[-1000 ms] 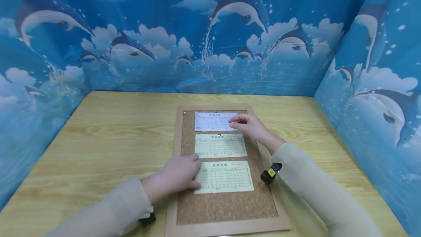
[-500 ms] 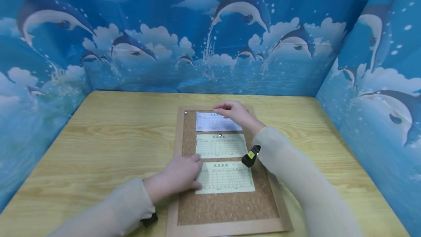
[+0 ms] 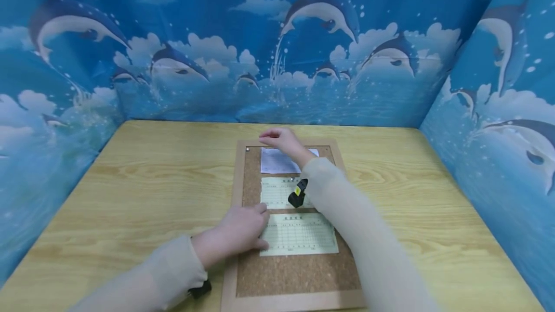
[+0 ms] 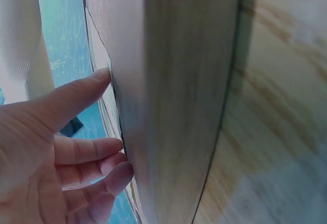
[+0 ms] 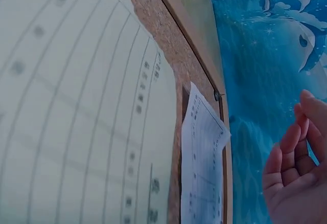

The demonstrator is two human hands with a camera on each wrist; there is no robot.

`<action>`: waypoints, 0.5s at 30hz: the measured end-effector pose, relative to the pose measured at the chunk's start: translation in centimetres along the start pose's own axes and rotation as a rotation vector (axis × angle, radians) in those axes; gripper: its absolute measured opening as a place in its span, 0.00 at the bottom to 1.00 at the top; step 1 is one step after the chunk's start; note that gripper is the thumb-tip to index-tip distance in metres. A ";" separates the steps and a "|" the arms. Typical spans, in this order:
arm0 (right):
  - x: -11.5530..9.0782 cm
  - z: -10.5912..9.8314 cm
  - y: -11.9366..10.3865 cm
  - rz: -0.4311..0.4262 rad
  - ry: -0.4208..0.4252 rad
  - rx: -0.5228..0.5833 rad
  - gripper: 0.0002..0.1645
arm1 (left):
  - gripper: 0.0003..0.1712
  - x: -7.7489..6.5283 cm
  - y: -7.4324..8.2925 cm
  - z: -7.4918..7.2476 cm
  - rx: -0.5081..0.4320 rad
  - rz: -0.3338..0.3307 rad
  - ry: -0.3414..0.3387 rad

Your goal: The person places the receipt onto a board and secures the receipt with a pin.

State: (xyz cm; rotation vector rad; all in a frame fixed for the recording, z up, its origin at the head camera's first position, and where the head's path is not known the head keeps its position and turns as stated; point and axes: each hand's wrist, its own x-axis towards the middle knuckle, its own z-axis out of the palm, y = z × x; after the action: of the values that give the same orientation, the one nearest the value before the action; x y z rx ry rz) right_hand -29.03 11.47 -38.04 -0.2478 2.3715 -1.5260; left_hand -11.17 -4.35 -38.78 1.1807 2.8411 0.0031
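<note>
A framed corkboard [image 3: 299,273] lies on the table with three printed paper slips in a column. The lower slip [image 3: 303,240] and middle slip [image 3: 275,191] are pale green; the top slip [image 3: 275,162] is whitish, its corner lifted in the right wrist view. My left hand [image 3: 236,230] rests over the board's left edge, fingertips and thumb at the lower two slips. My right hand [image 3: 282,141] hovers above the board's top edge, thumb and fingertips close together, nothing visible between them. A silver pushpin [image 3: 247,149] stands in the top left corner; another pushpin [image 3: 292,179] is at the middle slip.
The wooden table [image 3: 165,172] surrounds the board on both sides. Behind and beside it hangs a blue dolphin curtain [image 3: 195,95]. A black wrist camera [image 3: 297,199] hangs below the right sleeve, over the middle slip.
My right hand has travelled left and up, from the top slip's right end, across it, to above the board's top edge. The left hand has stayed in place.
</note>
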 end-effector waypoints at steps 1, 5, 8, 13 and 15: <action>0.3 0.2 0.0 0.000 0.002 0.000 0.22 | 0.31 0.0 0.0 0.0 0.000 0.001 -0.002; 1.3 1.3 -0.1 0.010 0.007 -0.013 0.22 | 0.33 0.1 0.1 -0.1 -0.003 -0.001 -0.012; 1.7 2.0 -0.3 0.000 0.009 -0.044 0.21 | 0.34 0.0 0.1 -0.1 -0.003 -0.006 -0.020; 2.2 2.9 -0.1 -0.012 0.034 -0.097 0.16 | 0.34 0.0 0.1 -0.1 0.000 -0.009 -0.019; 2.4 3.1 0.2 -0.013 0.047 -0.114 0.14 | 0.34 0.0 0.1 -0.1 0.003 -0.007 -0.012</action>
State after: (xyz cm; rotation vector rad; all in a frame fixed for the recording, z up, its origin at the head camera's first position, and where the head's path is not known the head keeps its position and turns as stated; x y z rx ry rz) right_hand -30.17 8.17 -39.77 -0.2555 2.5022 -1.4191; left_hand -11.08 -4.25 -38.64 1.1678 2.8359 -0.0080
